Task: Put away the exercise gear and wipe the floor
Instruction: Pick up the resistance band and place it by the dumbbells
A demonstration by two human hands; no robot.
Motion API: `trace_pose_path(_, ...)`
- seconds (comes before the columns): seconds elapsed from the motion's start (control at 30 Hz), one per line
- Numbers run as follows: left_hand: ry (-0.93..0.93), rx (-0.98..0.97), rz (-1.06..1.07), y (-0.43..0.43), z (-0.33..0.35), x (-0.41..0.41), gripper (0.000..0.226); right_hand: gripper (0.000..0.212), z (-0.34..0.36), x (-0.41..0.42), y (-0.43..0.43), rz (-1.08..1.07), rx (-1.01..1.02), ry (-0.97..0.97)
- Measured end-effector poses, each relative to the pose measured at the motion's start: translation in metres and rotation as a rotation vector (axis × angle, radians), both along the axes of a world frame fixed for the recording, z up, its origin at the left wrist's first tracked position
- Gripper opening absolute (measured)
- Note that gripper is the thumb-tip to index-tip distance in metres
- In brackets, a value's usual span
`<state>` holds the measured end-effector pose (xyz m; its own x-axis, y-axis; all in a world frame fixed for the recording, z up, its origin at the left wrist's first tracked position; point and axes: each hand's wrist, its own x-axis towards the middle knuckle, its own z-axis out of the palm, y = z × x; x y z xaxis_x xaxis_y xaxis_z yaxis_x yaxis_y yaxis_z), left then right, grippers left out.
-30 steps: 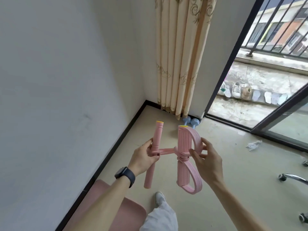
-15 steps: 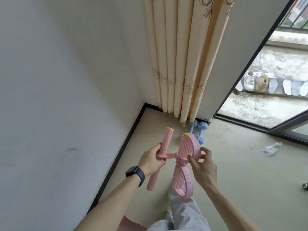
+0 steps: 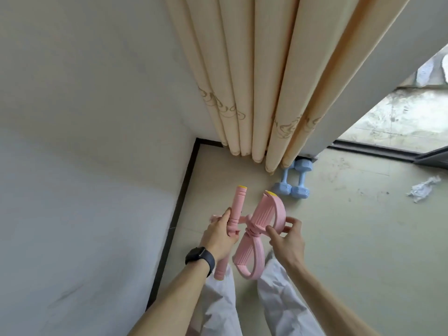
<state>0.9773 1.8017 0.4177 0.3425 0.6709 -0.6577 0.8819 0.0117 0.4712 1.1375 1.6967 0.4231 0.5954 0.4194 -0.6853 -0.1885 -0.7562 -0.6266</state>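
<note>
I hold a pink pedal resistance puller (image 3: 252,229) in the air in front of me, above the beige floor (image 3: 351,238). My left hand (image 3: 219,235) grips its pink handle bar with the yellow end cap, thumb along the bar. My right hand (image 3: 287,240) pinches the ribbed pink foot loops near the knot of bands. Two light blue dumbbells (image 3: 294,181) lie on the floor by the curtain hem, just beyond the puller.
A cream curtain (image 3: 261,81) hangs into the corner ahead. The white wall (image 3: 84,141) with a black skirting runs along my left. A crumpled white paper (image 3: 423,189) lies on the floor at the right. The balcony door track (image 3: 378,150) is at the back right.
I have walked closer to the corner; the curtain and dumbbells are nearer and the view tilts down. Both hands keep the same hold on the puller. The pink mat has left view.
</note>
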Motion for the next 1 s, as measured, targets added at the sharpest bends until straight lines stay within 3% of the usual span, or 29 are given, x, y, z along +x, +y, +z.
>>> trace_pose_path(0.27,0.155,0.028,-0.441,0.094,-0.133,0.022,0.072,0.037,-0.136,-0.020,0.063,-0.283,-0.100,0.138)
trace_pose_path(0.4,0.161,0.080,-0.601,0.133,-0.215,0.042,0.072,0.036,-0.227,-0.015,0.093,-0.526,-0.037,0.266)
trace_pose_path(0.7,0.060,0.689,-0.989,0.164,-0.430,0.066,0.072,0.039,-0.435,0.001,0.142,-0.878,0.248,0.601)
trace_pose_path(0.77,-0.002,0.773,-1.019,0.156,-0.480,0.062,0.063,0.039,-0.482,-0.003,0.137,-0.875,0.238,0.621)
trace_pose_path(0.83,-0.025,0.800,-1.033,0.144,-0.521,0.057,0.069,0.038,-0.526,-0.012,0.124,-0.813,0.145,0.620)
trace_pose_path(0.93,0.013,0.785,-1.096,0.121,-0.573,0.043,0.073,0.034,-0.572,-0.024,0.094,-0.597,-0.041,0.554)
trace_pose_path(1.0,-0.013,0.803,-1.111,0.107,-0.599,0.033,0.069,0.049,-0.591,-0.026,0.076,-0.451,-0.140,0.477)
